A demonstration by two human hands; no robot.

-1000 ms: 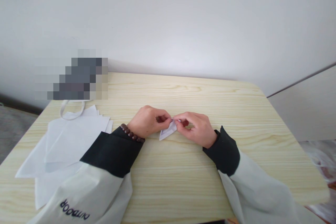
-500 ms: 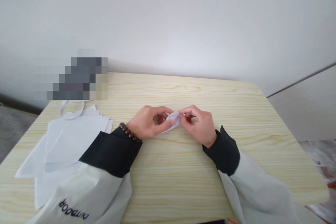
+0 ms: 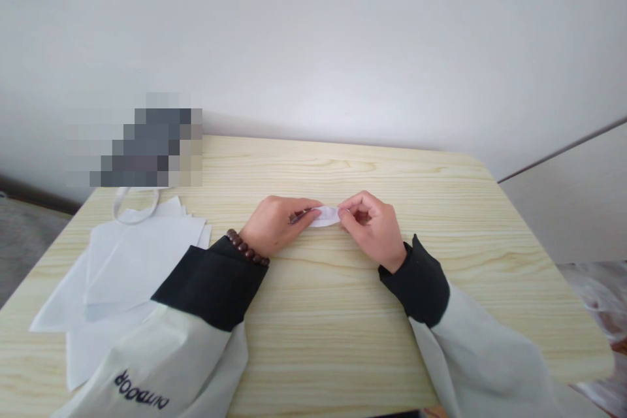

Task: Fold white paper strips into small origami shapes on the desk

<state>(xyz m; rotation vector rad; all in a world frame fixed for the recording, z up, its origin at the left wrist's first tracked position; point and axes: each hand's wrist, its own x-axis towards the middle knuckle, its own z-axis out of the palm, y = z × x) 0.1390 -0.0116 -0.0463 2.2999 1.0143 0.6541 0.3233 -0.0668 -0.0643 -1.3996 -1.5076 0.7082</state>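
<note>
A small piece of folded white paper (image 3: 327,216) is held between my two hands above the middle of the table. My left hand (image 3: 278,225), with a dark beaded bracelet (image 3: 246,249) at the wrist, pinches its left end between thumb and fingers. At the right end, the thumb and fingertips of my right hand (image 3: 375,227) are closed on the paper. The paper lies narrow and slightly curved between the fingertips, and its ends are partly hidden by them.
Several loose white paper sheets (image 3: 142,261) overlap on the left of the pale wooden table (image 3: 333,346). A white ring-shaped strip (image 3: 155,199) lies at their far edge. Behind it is a blurred-out dark object (image 3: 142,150). A white wall (image 3: 343,46) borders the table's back.
My left fingers have closed flatter on the paper's left end. The paper has turned from tilted to nearly level and looks narrower, while my right hand has shifted slightly.
</note>
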